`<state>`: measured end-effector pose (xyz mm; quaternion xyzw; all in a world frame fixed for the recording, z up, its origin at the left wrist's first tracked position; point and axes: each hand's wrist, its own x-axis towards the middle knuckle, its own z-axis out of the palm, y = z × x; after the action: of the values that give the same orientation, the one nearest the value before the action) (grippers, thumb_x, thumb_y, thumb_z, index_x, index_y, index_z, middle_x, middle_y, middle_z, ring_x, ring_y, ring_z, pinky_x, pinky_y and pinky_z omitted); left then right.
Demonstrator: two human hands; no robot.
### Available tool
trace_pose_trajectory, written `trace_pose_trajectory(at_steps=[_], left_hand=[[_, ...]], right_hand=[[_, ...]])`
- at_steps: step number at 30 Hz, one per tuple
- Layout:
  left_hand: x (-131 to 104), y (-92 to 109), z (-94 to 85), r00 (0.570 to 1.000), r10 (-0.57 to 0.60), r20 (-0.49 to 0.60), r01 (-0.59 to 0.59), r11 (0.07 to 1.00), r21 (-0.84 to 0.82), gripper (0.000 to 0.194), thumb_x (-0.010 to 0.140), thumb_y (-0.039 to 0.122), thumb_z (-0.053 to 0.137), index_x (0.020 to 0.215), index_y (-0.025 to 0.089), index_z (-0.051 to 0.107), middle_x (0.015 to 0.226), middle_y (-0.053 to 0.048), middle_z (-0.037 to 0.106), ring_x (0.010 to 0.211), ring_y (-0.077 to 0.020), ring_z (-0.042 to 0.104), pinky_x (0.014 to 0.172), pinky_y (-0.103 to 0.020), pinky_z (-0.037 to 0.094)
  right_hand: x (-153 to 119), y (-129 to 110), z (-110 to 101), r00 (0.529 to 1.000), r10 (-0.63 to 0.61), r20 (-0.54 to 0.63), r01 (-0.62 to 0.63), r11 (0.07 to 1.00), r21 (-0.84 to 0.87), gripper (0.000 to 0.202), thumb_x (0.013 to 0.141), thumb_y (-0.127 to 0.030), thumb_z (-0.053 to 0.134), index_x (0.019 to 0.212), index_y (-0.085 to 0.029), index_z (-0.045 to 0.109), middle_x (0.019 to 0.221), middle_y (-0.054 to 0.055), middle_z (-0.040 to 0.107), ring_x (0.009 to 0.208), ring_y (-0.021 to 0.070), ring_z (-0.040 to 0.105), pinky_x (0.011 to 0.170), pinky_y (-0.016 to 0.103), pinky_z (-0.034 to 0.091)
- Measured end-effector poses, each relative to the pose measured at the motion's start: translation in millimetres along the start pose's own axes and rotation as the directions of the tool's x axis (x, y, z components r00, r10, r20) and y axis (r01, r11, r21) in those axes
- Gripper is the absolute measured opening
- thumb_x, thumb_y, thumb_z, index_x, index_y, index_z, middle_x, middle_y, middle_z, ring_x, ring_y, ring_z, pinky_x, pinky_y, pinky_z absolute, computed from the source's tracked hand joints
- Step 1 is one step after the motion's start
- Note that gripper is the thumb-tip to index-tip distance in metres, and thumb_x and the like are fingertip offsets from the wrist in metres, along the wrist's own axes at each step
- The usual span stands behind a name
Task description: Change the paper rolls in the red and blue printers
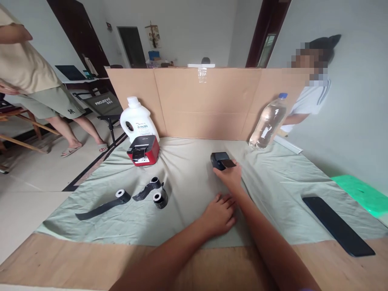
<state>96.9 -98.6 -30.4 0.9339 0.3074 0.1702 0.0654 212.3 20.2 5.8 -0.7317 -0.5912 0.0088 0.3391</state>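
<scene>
I see the right hand (230, 174) curled round a black gadget (217, 159), toward the back edge of the tabletop (215, 262) — likely light, hard, slippery; hold its sides. The left hand (218, 216) looks empty, loosely spread.

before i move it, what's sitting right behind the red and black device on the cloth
A white jug with a white cap stands behind the red and black device. The device covers the jug's lower front; anything small between them cannot be seen.
</scene>
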Motion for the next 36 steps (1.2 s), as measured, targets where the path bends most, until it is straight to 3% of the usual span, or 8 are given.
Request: trace_pose_trajectory(at_steps=[2,5,11,19,22,26,30,36], left_hand=[[-0.1,0.1,4.2,0.995,0.085,-0.044,-0.084,0.996,0.019,0.028,0.09,0.034,0.055,0.1,0.016,0.074,0.1,-0.008,0.078,0.094,-0.0221,0.072,0.083,-0.036,0.054],[-2.7,1.4,6.4,0.952,0.206,-0.228,-0.204,0.978,0.033,0.02,0.079,0.031,0.058,0.063,0.02,0.064,0.058,-0.001,0.064,0.054,-0.0148,0.059,0.05,-0.031,0.039],[-4.7,3.1,-2.6,0.753,0.306,-0.582,-0.306,0.947,0.102,0.022,0.07,0.023,0.052,0.05,0.021,0.043,0.044,0.004,0.043,0.041,-0.0092,0.038,0.046,-0.031,0.023],[-7.5,4.9,-46.6,0.655,0.119,-0.747,-0.251,0.966,-0.066,0.023,0.081,0.02,0.05,0.058,0.022,0.05,0.052,0.002,0.057,0.048,-0.0116,0.048,0.052,-0.03,0.033],[1.0,-30.3,-66.3,0.654,-0.333,-0.68,0.031,0.909,-0.415,0.025,0.092,0.02,0.047,0.079,0.02,0.068,0.071,-0.003,0.071,0.063,-0.0138,0.061,0.062,-0.027,0.046],[21.8,-101.1,-67.0,0.556,-0.769,-0.313,0.491,0.609,-0.623,0.032,0.09,0.017,0.055,0.114,0.018,0.076,0.088,-0.004,0.079,0.075,-0.0168,0.069,0.075,-0.027,0.055],[29.1,-139.4,-46.5,0.544,-0.816,-0.194,0.599,0.54,-0.592,0.036,0.091,0.015,0.054,0.119,0.018,0.076,0.107,-0.004,0.08,0.083,-0.018,0.072,0.088,-0.03,0.057],[20.7,-134.6,-33.6,0.562,-0.772,-0.297,0.537,0.613,-0.579,0.044,0.091,0.014,0.051,0.129,0.019,0.071,0.12,-0.004,0.077,0.081,-0.0147,0.07,0.088,-0.028,0.057]], right_hand=[[-14.8,-27.6,8.3,0.998,0.058,0.029,-0.057,0.998,-0.022,0.068,0.064,-0.056,0.076,0.113,-0.01,0.06,0.109,0.021,0.066,0.111,0.0393,0.06,0.093,0.045,0.046],[-27.2,-47.4,14.7,0.992,0.104,0.068,-0.099,0.992,-0.084,0.07,0.065,-0.053,0.078,0.113,-0.007,0.056,0.112,0.025,0.063,0.112,0.0405,0.059,0.095,0.045,0.045],[-42.2,-53.5,22.2,0.992,0.127,0.013,-0.123,0.982,-0.143,0.072,0.068,-0.056,0.078,0.113,-0.006,0.054,0.113,0.027,0.061,0.109,0.0411,0.058,0.093,0.047,0.046],[-44.8,-34.0,15.9,0.993,-0.042,0.11,0.058,0.987,-0.152,0.097,0.07,-0.069,0.075,0.133,-0.001,0.047,0.119,0.028,0.059,0.113,0.0424,0.055,0.095,0.048,0.043],[-42.1,-10.1,16.6,0.964,-0.212,0.16,0.234,0.963,-0.135,0.097,0.077,-0.064,0.07,0.145,-0.001,0.04,0.119,0.026,0.061,0.112,0.0401,0.056,0.097,0.046,0.041],[-43.2,6.1,17.0,0.936,-0.283,0.21,0.304,0.95,-0.075,0.097,0.081,-0.061,0.068,0.151,-0.003,0.034,0.127,0.024,0.06,0.118,0.0382,0.053,0.1,0.044,0.04],[-43.4,3.1,11.6,0.93,-0.256,0.263,0.272,0.962,-0.027,0.097,0.083,-0.056,0.067,0.156,-0.007,0.028,0.137,0.023,0.058,0.121,0.0371,0.052,0.1,0.043,0.039],[-40.7,-0.2,6.0,0.921,-0.237,0.308,0.246,0.969,0.01,0.1,0.081,-0.056,0.069,0.157,-0.007,0.025,0.139,0.022,0.059,0.119,0.0377,0.053,0.097,0.044,0.04]])
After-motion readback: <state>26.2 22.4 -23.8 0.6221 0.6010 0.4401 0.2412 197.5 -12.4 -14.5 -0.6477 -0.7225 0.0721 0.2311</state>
